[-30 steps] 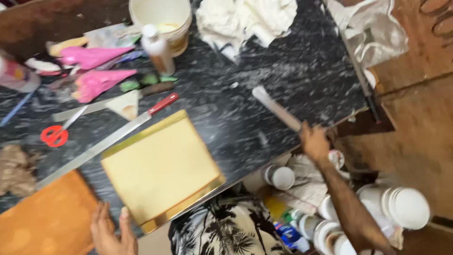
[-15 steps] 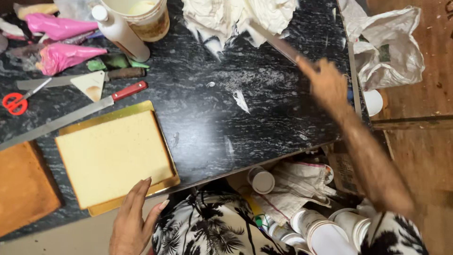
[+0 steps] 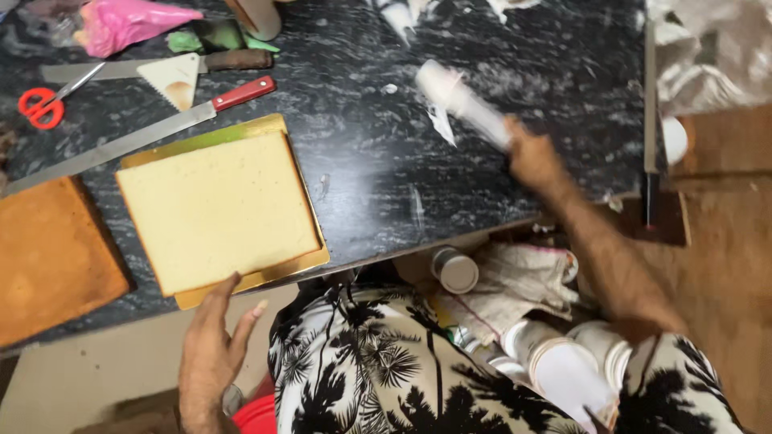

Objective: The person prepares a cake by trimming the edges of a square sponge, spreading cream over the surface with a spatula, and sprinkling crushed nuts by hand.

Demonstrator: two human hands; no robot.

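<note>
At the far left edge of the frame a brown cake slab (image 3: 48, 257) lies on the black marbled counter (image 3: 362, 161). Above it, in the upper left, sit red-handled scissors (image 3: 44, 104), a pink piping bag (image 3: 129, 20), a wedge-shaped scraper (image 3: 173, 78) and a long knife with a red handle (image 3: 137, 137) running diagonally. Just right of the brown slab, a pale yellow square sponge cake (image 3: 217, 209) rests on a gold board (image 3: 265, 277) near the counter's front edge. The left hand (image 3: 211, 354) is at lower left, fingers spread and empty, its fingertips touching the board's front edge. At lower centre is the person's black-and-white palm-print shirt (image 3: 378, 370). Right of centre, the right hand (image 3: 535, 161) is closed around the lower end of a white, blurred roll-shaped tool (image 3: 462, 104) held slantwise above the counter; what it is exactly cannot be told. Below the counter at lower right lie white cups (image 3: 563, 362) and crumpled cloth (image 3: 515, 281).
</note>
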